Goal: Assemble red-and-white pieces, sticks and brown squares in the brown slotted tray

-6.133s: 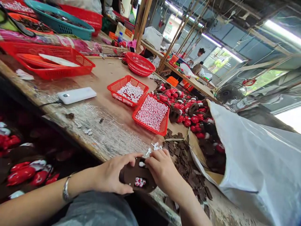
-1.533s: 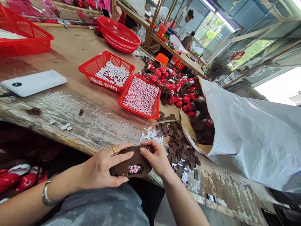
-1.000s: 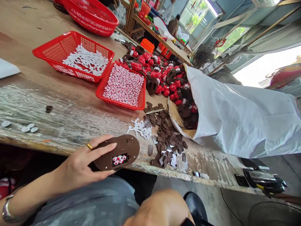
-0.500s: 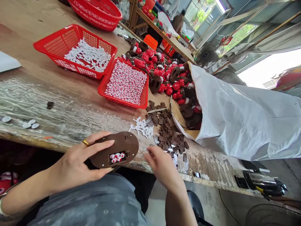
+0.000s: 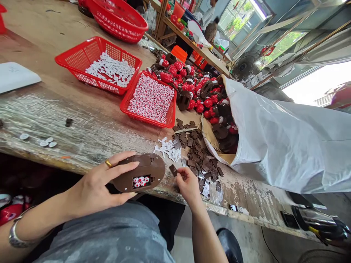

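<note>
My left hand (image 5: 109, 179) grips a brown oval toy base (image 5: 127, 179) at the table's front edge, its flat underside facing up. In the base, an uncovered slot shows several red-and-white balls (image 5: 140, 181); the other slot has its cover in place. Between thumb and fingers, my right hand (image 5: 188, 184) pinches a small brown plastic cover (image 5: 173, 170), apart from the base and to its right. Close behind that hand lies a pile of similar brown covers (image 5: 201, 155), with white spoon-shaped pieces (image 5: 168, 149) to their left.
One red basket (image 5: 123, 106) holds red-and-white balls; another basket (image 5: 71, 60) holds white pieces. A large white sack (image 5: 276, 135) lies on the right, red-and-brown toys (image 5: 192, 87) spilling from its mouth. White discs (image 5: 44, 143) lie at left. A person (image 5: 211, 31) is far behind.
My right hand was closed near the pile with no cover visible; now a brown cover shows in its fingertips. The view has shifted slightly, and my left hand still holds the base.
</note>
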Demonstrator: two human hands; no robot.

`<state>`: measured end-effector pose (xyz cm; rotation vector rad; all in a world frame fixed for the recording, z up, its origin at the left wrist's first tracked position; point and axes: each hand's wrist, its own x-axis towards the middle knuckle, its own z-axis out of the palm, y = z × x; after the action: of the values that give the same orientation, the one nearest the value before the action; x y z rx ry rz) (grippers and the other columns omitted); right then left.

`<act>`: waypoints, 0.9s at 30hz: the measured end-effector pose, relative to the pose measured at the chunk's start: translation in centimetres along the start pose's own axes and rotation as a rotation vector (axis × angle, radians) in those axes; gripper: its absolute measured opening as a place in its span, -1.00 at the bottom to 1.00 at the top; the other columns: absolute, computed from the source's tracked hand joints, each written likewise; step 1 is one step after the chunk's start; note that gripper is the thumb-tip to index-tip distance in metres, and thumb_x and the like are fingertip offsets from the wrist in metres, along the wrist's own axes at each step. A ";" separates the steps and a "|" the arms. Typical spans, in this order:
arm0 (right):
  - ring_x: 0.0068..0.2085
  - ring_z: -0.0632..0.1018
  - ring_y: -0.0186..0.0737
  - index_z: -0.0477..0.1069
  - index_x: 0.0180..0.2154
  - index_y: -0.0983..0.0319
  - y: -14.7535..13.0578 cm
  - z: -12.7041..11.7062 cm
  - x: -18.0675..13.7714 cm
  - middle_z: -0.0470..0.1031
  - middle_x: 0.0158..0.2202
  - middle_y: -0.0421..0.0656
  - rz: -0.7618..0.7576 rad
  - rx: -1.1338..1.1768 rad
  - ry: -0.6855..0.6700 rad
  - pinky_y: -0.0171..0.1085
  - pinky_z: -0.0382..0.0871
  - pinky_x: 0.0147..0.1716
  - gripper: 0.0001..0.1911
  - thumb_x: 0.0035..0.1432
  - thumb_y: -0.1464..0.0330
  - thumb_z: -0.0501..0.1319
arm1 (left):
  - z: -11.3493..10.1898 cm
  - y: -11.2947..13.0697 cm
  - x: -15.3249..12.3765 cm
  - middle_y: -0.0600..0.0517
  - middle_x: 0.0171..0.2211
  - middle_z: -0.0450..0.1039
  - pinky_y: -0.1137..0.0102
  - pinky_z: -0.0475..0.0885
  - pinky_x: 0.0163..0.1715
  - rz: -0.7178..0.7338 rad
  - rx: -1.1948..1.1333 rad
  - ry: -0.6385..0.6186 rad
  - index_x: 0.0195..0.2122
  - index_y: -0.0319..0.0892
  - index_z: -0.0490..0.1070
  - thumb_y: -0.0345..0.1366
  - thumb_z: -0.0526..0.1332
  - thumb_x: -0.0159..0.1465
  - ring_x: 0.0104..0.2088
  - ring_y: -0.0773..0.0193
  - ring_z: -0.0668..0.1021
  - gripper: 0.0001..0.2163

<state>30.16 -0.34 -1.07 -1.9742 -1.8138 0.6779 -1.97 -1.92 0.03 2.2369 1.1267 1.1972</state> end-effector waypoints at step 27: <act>-0.13 0.46 -0.17 0.44 0.08 0.23 -12.6 -4.7 -0.7 0.48 -0.07 -0.01 -1.002 -0.145 -0.318 -0.19 0.48 -0.12 -0.77 0.43 0.42 0.15 | -0.8 0.4 1.1 -0.32 0.32 0.29 0.21 0.56 0.11 -0.023 -0.165 -0.093 -0.06 -0.13 0.34 -0.45 0.40 0.19 0.24 0.02 0.52 -0.65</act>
<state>22.60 0.45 10.05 -0.7941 -2.7190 0.5230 -2.10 -1.36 1.28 2.1270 0.9783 1.1217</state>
